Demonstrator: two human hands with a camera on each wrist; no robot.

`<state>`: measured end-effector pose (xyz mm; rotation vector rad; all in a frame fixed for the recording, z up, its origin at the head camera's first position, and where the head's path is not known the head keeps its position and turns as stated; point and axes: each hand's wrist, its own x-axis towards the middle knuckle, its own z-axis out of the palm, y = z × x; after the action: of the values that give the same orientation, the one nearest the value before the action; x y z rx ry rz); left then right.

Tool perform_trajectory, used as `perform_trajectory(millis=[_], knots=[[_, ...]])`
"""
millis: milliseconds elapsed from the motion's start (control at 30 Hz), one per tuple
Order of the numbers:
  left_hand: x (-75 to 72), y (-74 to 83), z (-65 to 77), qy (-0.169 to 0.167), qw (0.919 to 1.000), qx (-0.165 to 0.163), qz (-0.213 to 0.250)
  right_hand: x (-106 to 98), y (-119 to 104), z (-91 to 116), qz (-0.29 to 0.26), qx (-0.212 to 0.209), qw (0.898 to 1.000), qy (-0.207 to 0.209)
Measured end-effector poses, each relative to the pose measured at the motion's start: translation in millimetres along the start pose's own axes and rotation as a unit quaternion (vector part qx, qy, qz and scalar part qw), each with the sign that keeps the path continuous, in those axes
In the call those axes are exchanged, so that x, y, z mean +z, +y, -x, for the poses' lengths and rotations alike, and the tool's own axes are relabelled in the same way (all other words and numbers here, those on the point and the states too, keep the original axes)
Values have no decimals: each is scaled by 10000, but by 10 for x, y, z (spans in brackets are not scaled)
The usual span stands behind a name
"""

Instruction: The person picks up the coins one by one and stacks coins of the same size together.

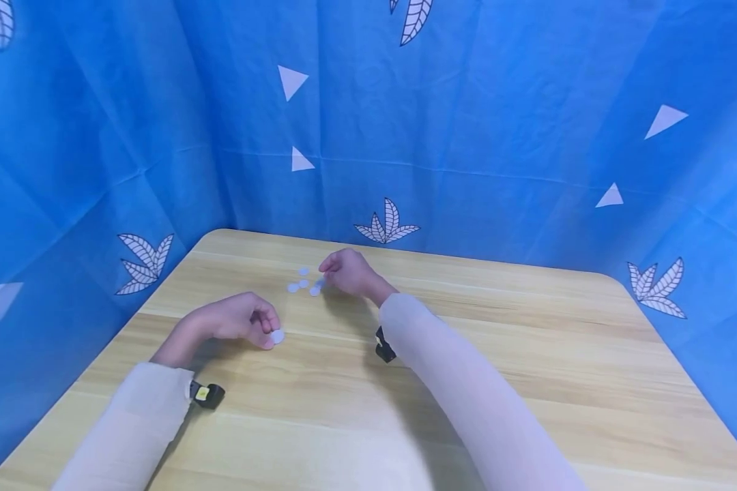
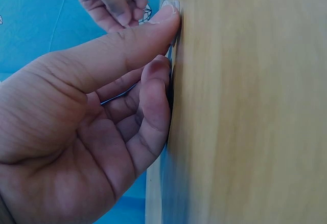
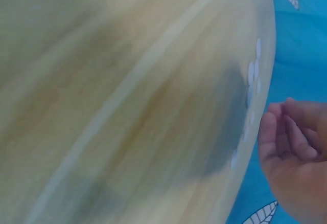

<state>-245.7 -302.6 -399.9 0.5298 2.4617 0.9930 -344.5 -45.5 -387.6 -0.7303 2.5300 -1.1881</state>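
Near the left part of the wooden table, my left hand pinches a small white disc between thumb and finger, low at the tabletop. In the left wrist view its thumb reaches the surface while the other fingers curl inward. Farther back, my right hand hovers beside a loose group of small white discs. Its fingers hang loosely curled, and no disc shows in them. Seen edge-on in the right wrist view, several discs lie flat near the hand's shadow.
Light wooden table with rounded far corners. A blue curtain with white leaf and triangle prints stands behind it and at both sides. Black wrist cameras are strapped at both sleeve cuffs.
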Motion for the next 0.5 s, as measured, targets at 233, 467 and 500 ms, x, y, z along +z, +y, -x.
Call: perform_trajectory(millis=[233,467,500], knots=[[3,3,-10,-5,10000,1,76,28,81,-116,508,-60,9987,-41],[6,-20,-23,9,9999,-45,99,75,132,-173,424,231,9988,-126],[4,-20,-22,19,9999,-65,101,79,129,-179,458,232,9986,-146]])
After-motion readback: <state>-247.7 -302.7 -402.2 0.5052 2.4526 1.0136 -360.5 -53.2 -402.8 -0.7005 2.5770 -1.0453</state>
